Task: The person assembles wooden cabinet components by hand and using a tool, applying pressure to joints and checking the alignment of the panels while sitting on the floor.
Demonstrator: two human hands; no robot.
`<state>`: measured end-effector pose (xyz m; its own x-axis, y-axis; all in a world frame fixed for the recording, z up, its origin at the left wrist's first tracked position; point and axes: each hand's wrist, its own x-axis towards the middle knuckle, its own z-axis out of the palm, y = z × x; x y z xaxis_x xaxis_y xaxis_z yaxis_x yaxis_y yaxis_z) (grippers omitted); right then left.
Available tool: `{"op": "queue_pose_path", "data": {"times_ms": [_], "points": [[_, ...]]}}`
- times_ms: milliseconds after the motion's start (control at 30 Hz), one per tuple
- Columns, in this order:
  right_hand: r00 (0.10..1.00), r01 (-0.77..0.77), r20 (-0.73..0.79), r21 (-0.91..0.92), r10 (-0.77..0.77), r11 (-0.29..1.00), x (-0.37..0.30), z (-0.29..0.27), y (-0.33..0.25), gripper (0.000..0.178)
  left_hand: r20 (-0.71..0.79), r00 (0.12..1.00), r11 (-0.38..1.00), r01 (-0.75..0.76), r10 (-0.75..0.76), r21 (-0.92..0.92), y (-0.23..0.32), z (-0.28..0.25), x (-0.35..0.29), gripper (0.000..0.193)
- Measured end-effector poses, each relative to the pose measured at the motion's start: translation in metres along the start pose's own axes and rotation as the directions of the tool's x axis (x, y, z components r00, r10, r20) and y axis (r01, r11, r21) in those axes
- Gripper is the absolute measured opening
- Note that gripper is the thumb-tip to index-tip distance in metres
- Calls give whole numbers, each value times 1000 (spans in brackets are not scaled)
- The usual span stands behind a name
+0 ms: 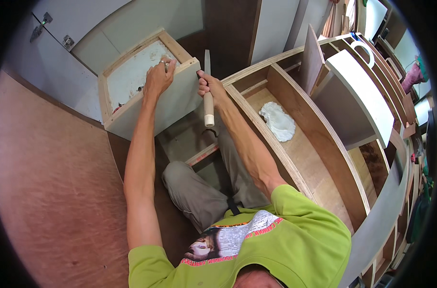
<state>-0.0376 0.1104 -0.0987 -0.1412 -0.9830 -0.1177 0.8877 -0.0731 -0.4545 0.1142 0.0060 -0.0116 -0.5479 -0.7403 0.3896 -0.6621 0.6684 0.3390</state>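
Plywood fills this workshop scene: a large brown plywood sheet [50, 192] covers the floor at 8 o'clock, and a long curved shelf unit [319, 144] of plywood runs from 12 o'clock down to 4 o'clock. At the centre, slightly toward 11 o'clock, the fingers of the left hand [158, 77] are bent over the top edge of a small open wooden box [148, 89] and grasp its front board; the thumb lies on the outer face of this board. The box is tilted, its open side faces up, and its pale inner bottom shows stains. Just beside it, at 12 o'clock from the centre, the fingers of the right hand [209, 86] are clenched around a chisel [208, 91]. Its light wooden handle points down out of the fist, and its flat metal blade goes up, close to the right edge of the box; I cannot tell if the blade touches the wood. Both forearms come up from the lower edge, from a lime green shirt [276, 240] at 6 o'clock, and grey trousers [199, 192] with a bent knee lie between them. In one compartment of the shelf unit, at 2 o'clock from the right hand, lies a crumpled white cloth [278, 122]. Pale grey panels [84, 29] with metal hinges stand at 11 o'clock behind the box.
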Motion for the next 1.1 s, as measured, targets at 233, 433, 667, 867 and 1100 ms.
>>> {"op": "queue_pose_path", "data": {"times_ms": [233, 433, 667, 867, 1100], "points": [[997, 72, -46, 102, -67, 992, 1, 7, 13, 11, -31, 999, 999, 25, -26, -37, 1, -3, -3, 40], [997, 77, -28, 15, -77, 997, 19, -2, 13, 10, -31, 999, 999, 10, -11, -51, 3, -1, -1, 41], [993, 121, 4, -48, -121, 991, 15, 5, 14, 11, -61, 998, 998, -2, -2, -68, 3, -3, -3, 42], [992, 129, 14, -33, -128, 991, 9, -6, 15, 11, -70, 998, 998, -1, -4, -65, 1, -4, -3, 42], [983, 92, -137, -193, -120, 977, -32, -33, 28, 12, -45, 999, 997, 4, -7, -74, 4, -2, -2, 43]]}}
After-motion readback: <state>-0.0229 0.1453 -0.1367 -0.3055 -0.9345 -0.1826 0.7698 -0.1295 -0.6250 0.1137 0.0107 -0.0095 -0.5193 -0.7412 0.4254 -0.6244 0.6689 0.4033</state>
